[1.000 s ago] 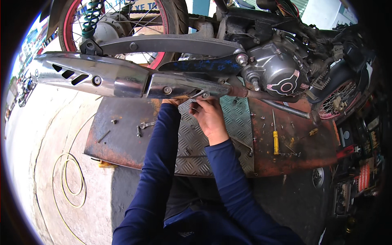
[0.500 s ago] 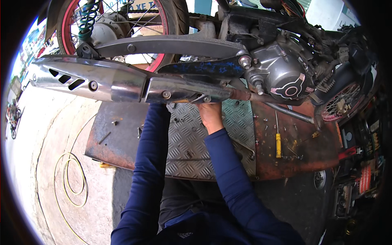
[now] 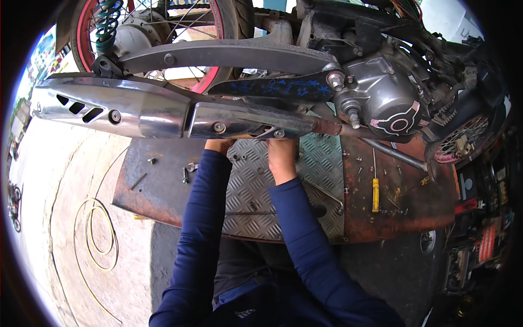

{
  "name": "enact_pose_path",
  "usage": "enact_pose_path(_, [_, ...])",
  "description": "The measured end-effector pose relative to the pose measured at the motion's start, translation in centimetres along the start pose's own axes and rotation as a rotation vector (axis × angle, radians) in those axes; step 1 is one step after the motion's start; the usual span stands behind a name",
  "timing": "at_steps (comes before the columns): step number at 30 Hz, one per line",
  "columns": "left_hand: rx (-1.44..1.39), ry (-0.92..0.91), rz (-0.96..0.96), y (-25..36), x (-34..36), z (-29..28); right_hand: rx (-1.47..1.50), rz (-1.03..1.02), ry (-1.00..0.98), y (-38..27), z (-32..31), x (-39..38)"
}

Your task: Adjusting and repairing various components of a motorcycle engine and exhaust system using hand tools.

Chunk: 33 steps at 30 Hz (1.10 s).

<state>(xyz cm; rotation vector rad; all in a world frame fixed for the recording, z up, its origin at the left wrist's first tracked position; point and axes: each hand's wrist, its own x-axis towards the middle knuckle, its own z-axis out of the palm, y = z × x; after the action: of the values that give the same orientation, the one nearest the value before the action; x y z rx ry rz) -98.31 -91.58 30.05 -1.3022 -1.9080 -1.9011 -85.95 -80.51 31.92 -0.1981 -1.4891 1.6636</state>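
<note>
A motorcycle's exhaust pipe with a shiny silver muffler cover [image 3: 158,111] runs across the bike's near side. Both my arms reach under it. Only the back and wrist of my left hand [image 3: 220,145] show at the cover's lower edge. To its right, my right hand [image 3: 282,159] reaches up behind the same edge, close to the rusty pipe joint [image 3: 327,126]. The exhaust hides the fingers of both hands, so what they touch or hold is out of sight. Above sit the swingarm [image 3: 218,57] and the grey engine cover [image 3: 381,103].
Below the bike is a rusty metal platform [image 3: 152,188] with a chequered plate [image 3: 253,191]. On it lie a yellow-handled screwdriver [image 3: 375,195], a long bent-ended rod [image 3: 327,196] and several bolts. A yellow hose [image 3: 114,240] coils on the floor at left; tools crowd the right.
My left wrist and part of that hand now show below the muffler cover, where only the sleeve showed before. The right hand stays under the pipe. The whole view has shifted slightly.
</note>
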Motion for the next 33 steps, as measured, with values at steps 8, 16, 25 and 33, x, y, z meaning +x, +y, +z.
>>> enact_pose_path(8, [-0.544,0.078,-0.332,7.9,-4.7,-1.9,0.682,0.606,-0.366,-6.3,-1.2,-3.3])
enact_pose_path(16, [-1.13,0.441,0.017,12.9,-1.8,-5.2,1.336,0.939,-0.337,-5.9,0.6,-2.7])
enact_pose_path(25, [-1.125,0.508,-0.005,13.5,-1.7,-5.3,0.878,0.713,-0.26,-8.1,1.8,-4.8])
enact_pose_path(33, [-1.122,0.507,0.035,13.2,-1.8,-5.5,-0.748,0.126,-0.422,-2.0,-0.9,-7.0])
